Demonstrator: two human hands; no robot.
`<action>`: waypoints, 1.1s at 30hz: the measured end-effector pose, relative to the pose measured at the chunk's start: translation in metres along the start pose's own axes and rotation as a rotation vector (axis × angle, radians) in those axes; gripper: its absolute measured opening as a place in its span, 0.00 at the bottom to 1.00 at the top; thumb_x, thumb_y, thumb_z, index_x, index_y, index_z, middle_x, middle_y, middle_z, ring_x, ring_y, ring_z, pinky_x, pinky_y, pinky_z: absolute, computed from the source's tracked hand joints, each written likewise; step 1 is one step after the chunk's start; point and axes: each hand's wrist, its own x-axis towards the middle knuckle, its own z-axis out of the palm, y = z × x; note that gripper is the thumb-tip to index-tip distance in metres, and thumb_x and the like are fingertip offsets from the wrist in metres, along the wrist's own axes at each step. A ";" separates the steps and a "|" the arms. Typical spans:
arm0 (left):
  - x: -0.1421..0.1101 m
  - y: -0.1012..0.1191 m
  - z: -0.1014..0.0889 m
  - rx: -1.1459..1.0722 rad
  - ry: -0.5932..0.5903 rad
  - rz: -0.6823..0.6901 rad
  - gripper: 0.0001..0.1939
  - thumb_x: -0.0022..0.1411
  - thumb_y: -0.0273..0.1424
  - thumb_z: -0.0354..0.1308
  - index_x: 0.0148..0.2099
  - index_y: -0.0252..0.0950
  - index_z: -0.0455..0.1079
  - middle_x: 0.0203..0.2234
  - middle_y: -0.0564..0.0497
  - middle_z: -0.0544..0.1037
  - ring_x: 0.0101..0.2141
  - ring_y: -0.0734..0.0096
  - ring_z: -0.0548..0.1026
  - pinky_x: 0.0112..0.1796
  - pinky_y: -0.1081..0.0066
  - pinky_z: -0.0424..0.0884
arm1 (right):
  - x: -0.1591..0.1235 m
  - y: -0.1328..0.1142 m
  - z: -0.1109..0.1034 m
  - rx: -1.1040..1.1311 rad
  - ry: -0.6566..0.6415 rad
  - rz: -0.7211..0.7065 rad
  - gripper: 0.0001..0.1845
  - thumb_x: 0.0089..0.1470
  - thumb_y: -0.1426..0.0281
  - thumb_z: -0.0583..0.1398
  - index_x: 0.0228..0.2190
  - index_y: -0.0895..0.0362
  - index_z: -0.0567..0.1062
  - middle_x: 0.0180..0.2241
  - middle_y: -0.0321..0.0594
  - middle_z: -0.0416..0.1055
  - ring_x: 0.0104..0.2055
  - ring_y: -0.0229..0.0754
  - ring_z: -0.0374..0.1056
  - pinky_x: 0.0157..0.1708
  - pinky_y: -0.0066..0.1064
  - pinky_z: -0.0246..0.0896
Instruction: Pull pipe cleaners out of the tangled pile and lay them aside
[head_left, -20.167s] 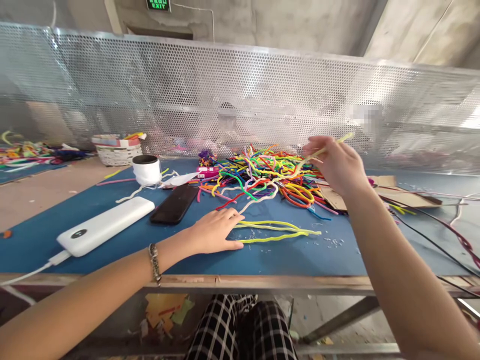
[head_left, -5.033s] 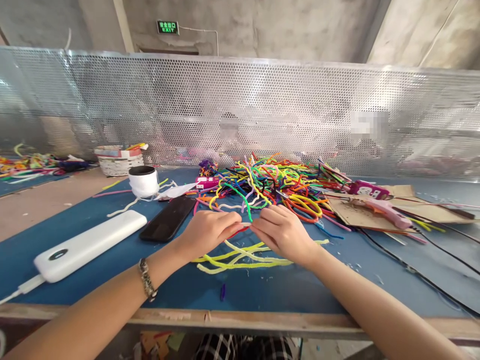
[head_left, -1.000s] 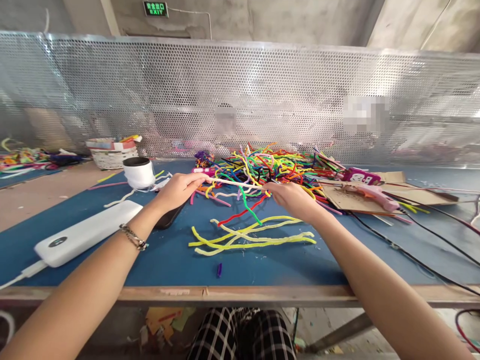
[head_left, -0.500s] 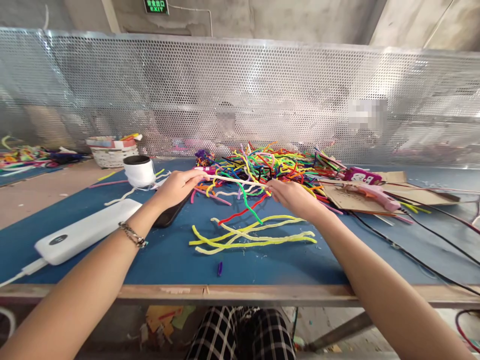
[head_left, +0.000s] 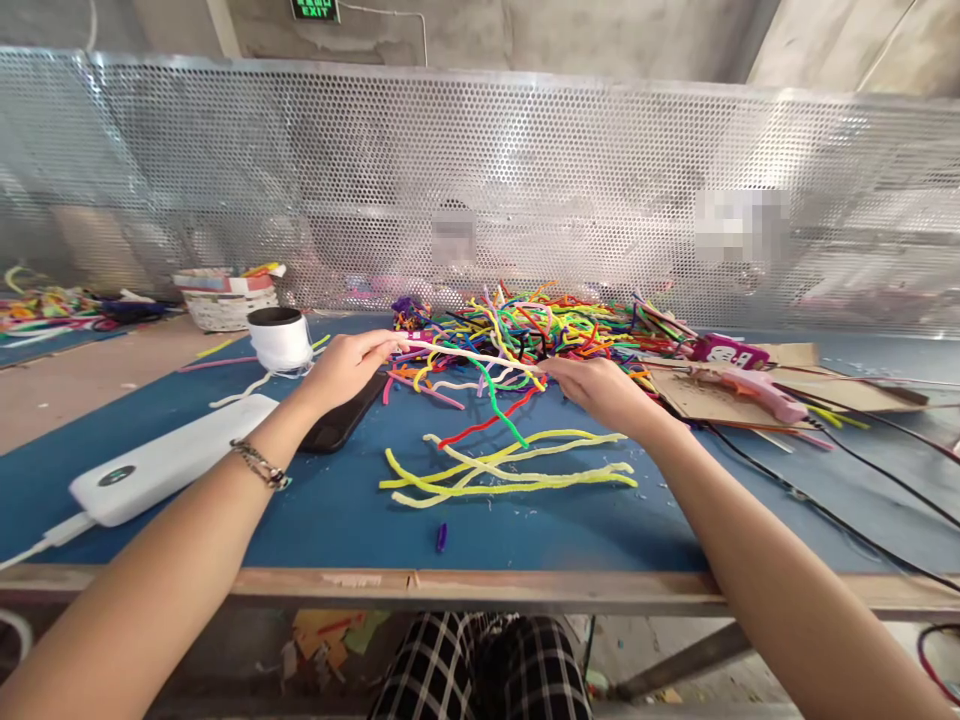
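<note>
Above the blue tabletop (head_left: pixel 570 540), in the head view, a pale chenille stem (head_left: pixel 472 354) is suspended between the person's two hands, nearly straight and slightly lower toward the right hand. The left hand (head_left: pixel 349 372) is narrowed, its fingertips pinching one end region. The right hand (head_left: pixel 600 392) is likewise closed to a pinch at the other. Whether any length of stem is concealed inside either grip cannot be determined.

Step in hand, by judgement: holding the stem extended, possibly to straighten or inspect it. A sound next move would call for light, even tension and a secure pinch at both ends; pulling too hard could slip an end free or kink the core. Clearance also matters, since the stem passes in front of the multicoloured stem pile (head_left: pixel 570 325) and could snag on loose strands. Contact between them cannot be confirmed.

Nearer the person, several yellow chenille stems (head_left: pixel 525 489) lie crossed on the surface. A green stem (head_left: pixel 493 400) and a red stem (head_left: pixel 480 431) extend from the pile toward them. A small purple piece (head_left: pixel 442 538) lies near the front edge. Beside the left forearm are a black phone (head_left: pixel 337 425) and a white power bank (head_left: pixel 172 465). Beyond the right hand, a pink glue gun (head_left: pixel 765 394) rests by cardboard.
</note>
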 end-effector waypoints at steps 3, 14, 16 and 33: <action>-0.001 -0.001 0.000 0.025 0.033 -0.030 0.23 0.57 0.41 0.41 0.45 0.35 0.71 0.31 0.49 0.78 0.32 0.66 0.72 0.32 0.74 0.65 | -0.001 -0.002 0.002 0.161 0.034 -0.021 0.20 0.55 0.70 0.45 0.44 0.59 0.71 0.31 0.42 0.74 0.27 0.36 0.67 0.28 0.23 0.55; -0.002 0.002 0.007 -0.060 -0.009 -0.001 0.21 0.56 0.39 0.43 0.39 0.32 0.72 0.33 0.47 0.78 0.33 0.67 0.74 0.35 0.75 0.67 | 0.000 -0.022 0.005 0.251 0.059 0.014 0.16 0.55 0.70 0.45 0.38 0.61 0.70 0.23 0.38 0.69 0.22 0.33 0.60 0.24 0.22 0.50; -0.003 0.004 0.008 -0.084 -0.023 0.004 0.20 0.56 0.39 0.44 0.38 0.32 0.72 0.33 0.47 0.78 0.34 0.67 0.74 0.36 0.74 0.68 | 0.001 -0.024 0.006 0.188 0.065 0.054 0.15 0.55 0.70 0.45 0.35 0.61 0.69 0.22 0.38 0.67 0.21 0.34 0.60 0.23 0.23 0.48; -0.005 0.002 0.012 -0.054 -0.031 0.058 0.19 0.56 0.38 0.45 0.36 0.33 0.73 0.29 0.48 0.78 0.27 0.69 0.74 0.28 0.76 0.67 | 0.001 -0.022 0.011 0.094 0.125 0.193 0.16 0.54 0.65 0.47 0.34 0.58 0.72 0.19 0.38 0.69 0.21 0.37 0.63 0.23 0.24 0.49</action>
